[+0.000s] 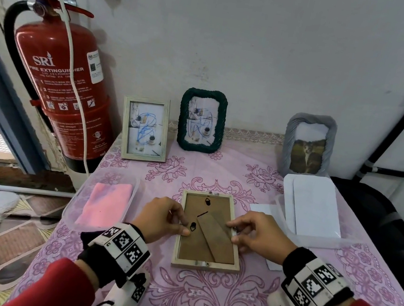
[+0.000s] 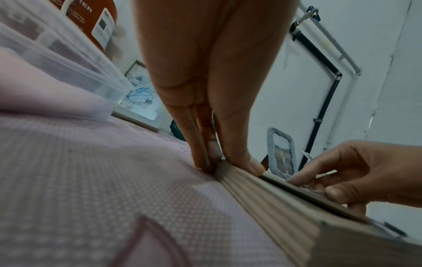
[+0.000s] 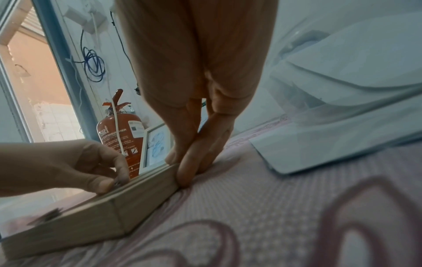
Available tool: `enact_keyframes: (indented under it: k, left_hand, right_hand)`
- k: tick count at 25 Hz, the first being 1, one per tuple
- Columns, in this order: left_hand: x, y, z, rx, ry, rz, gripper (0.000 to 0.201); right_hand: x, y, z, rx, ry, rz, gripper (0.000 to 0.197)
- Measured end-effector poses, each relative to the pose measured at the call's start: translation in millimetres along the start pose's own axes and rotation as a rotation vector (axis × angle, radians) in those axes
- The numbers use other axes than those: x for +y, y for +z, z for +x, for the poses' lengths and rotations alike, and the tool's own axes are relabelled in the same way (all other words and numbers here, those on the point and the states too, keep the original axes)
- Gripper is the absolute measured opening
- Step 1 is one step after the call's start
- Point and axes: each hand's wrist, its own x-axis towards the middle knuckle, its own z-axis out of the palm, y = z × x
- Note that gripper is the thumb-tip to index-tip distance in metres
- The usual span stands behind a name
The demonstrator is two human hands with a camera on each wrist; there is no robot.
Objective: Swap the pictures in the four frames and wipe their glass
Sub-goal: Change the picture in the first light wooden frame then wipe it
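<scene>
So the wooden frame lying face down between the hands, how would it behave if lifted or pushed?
The wooden frame looks rigid, so it should lift flat without flexing. Its glass faces the tablecloth, so dropping it risks a crack. The easel stand on its backing looks hinged and may swing loose when the frame is tilted.

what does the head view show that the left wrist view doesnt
Only the head view shows the brown backing board with its folded stand, the pink cloth and the whole green frame. Only the left wrist view shows the left hand's fingertips pressed against the frame's ribbed outer edge. Both show the left hand, the right hand and the grey frame.
</scene>
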Motion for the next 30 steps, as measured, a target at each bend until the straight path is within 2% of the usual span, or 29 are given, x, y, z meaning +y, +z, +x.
enact_keyframes:
  k: [4,13,18,24,30]
  left_hand:
    - [-2.5,-5.3,-2.2,-0.047,0.019,-0.032,0.021]
    - [-1.3,-4.7,0.9,-0.036,0.042,0.032,0.013]
    - [-1.6,-1.9,-0.9,-0.020,0.071,0.066,0.011]
    - [-2.7,-3.4,-0.5,-0.056,0.104,0.131,0.018]
    - [-3.5,-1.7,1.9,-0.039,0.143,0.138,0.014]
  right_hand:
    - [0.5,-4.3,-3.0,-0.050,-0.016,0.028,0.033]
    - [-4.8,-4.9,0.6,-0.036,-0.002,-0.029,0.032]
    - [-7.9,-3.2,2.6,-0.015,-0.020,-0.120,0.025]
    - [-12.5,4.9,7.7,0.056,-0.114,-0.411,0.015]
    - [-12.7,2.9,8.3,0.049,-0.148,-0.422,0.008]
